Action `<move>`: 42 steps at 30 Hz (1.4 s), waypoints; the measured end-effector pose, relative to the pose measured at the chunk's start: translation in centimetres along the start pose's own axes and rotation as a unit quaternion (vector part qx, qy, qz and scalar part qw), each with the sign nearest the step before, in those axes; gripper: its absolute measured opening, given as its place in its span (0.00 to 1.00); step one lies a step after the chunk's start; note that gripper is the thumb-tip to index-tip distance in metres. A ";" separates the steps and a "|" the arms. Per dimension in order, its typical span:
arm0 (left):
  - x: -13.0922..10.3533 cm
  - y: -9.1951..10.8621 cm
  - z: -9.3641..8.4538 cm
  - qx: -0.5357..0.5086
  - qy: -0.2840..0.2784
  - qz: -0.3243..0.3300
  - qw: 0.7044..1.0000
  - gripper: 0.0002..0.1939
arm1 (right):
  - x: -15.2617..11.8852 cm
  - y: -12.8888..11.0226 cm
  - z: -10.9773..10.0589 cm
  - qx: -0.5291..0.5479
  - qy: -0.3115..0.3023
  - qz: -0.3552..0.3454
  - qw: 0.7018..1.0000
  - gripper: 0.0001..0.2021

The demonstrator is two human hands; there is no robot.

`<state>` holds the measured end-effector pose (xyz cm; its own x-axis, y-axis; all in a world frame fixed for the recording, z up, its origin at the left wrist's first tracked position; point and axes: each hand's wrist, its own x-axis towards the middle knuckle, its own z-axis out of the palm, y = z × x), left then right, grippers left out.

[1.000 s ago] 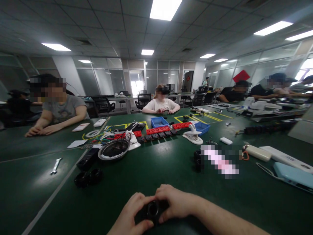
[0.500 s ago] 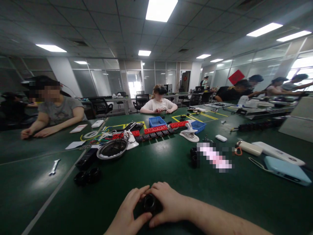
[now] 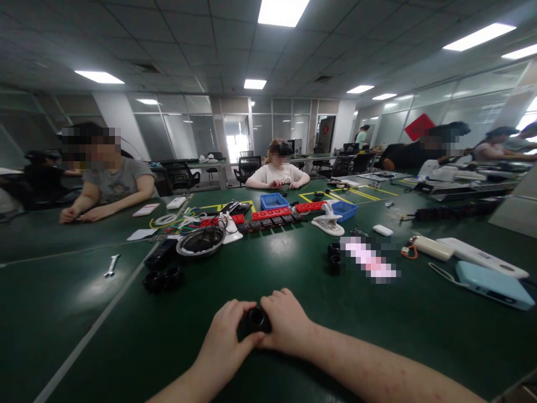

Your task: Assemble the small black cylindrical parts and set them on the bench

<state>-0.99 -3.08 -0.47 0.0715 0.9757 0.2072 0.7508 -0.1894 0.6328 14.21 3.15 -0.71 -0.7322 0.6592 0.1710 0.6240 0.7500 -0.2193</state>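
Note:
A black round part with a hole in its middle [image 3: 257,317] is at the near middle of the green table. My left hand [image 3: 225,334] curls round its left side, thumb at the near edge. From the right, my right hand [image 3: 286,323] closes on the same part, its fingertips near those of the left. The hands hide its sides and underside. Similar black round parts [image 3: 163,279] lie farther off to the left, and more black round parts [image 3: 334,257] stand to the right.
A wrench [image 3: 112,266] lies left, near a round metal-rimmed tray [image 3: 183,251]. Red and black strips [image 3: 272,213], blue bins [image 3: 273,200] and a white clamp [image 3: 328,221] lie ahead. A light blue case [image 3: 493,282] is at right. People sit around the table.
The view has tilted and turned slightly left. In the picture my hands and the black part sit higher and closer together, with both hands still round the part.

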 end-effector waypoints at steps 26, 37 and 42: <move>0.3 -0.6 -1.6 -0.044 -0.100 0.108 0.988 0.22 | 0.4 2.9 -1.1 0.172 -0.118 -0.121 0.970 0.22; -0.1 -0.4 -0.2 -0.011 0.001 0.013 1.000 0.17 | -0.2 0.3 -0.3 -0.005 -0.003 -0.025 1.000 0.24; 0.0 -0.5 -0.7 -0.024 -0.035 0.049 0.998 0.25 | -0.1 1.5 -0.6 0.107 -0.050 -0.077 0.990 0.24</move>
<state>-1.82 -3.06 -0.31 0.1896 0.9573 0.2180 0.7053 -0.2873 0.6480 15.41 4.25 -0.51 -0.8441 0.5215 0.1243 0.4386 0.8051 -0.3993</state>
